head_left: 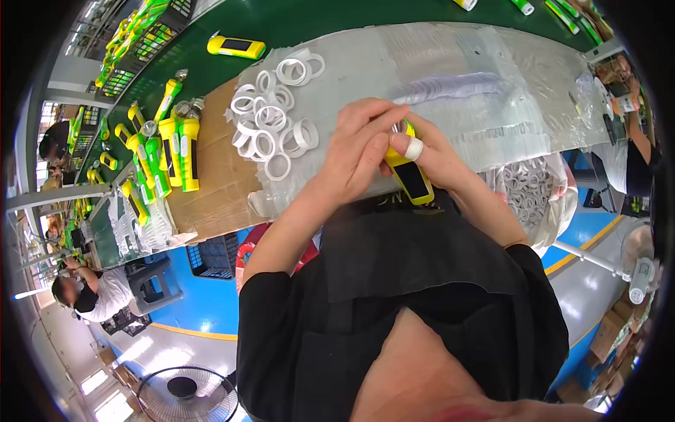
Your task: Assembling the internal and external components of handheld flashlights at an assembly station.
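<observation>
Close to my body, both hands are wrapped around a yellow flashlight with a black panel on its side. Its panel end points down toward my apron, and my fingers mostly cover the head end. My left hand closes over the head from the left. My right hand grips it from the right, with a white band around the thumb; I cannot tell whether it is tape or a ring. Left of my hands lies a loose pile of white rings on the plastic-covered table.
Several yellow and green flashlights lie on cardboard at left. One more flashlight rests on the green belt. A sack of small white rings hangs at right. A black crate stands below; other people work at both sides.
</observation>
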Tool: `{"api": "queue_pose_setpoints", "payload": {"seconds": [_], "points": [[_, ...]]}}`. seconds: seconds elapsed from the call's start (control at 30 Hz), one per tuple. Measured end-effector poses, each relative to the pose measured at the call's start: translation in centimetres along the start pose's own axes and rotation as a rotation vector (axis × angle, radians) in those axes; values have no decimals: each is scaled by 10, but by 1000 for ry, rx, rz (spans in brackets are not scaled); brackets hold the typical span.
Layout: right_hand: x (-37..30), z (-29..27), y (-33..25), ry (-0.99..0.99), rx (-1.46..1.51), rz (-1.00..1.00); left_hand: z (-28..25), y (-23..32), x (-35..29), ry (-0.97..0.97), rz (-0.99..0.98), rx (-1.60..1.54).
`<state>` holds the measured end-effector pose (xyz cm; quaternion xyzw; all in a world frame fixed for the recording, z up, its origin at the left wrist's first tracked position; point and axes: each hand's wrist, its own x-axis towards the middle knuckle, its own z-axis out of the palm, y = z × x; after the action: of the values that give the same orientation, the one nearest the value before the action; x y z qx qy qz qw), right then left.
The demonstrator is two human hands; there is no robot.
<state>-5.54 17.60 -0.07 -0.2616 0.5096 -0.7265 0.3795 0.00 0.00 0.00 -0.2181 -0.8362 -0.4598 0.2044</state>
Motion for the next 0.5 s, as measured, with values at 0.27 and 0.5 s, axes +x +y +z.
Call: {"api": "queue_pose_setpoints", "payload": {"seconds": [0.27,0.5], "points": [[33,21,2,52,162,-76,-18,-16,11,115,122,74],[80,12,0,106,-35,-327,-89,-99,46,381,-73,894]]}}
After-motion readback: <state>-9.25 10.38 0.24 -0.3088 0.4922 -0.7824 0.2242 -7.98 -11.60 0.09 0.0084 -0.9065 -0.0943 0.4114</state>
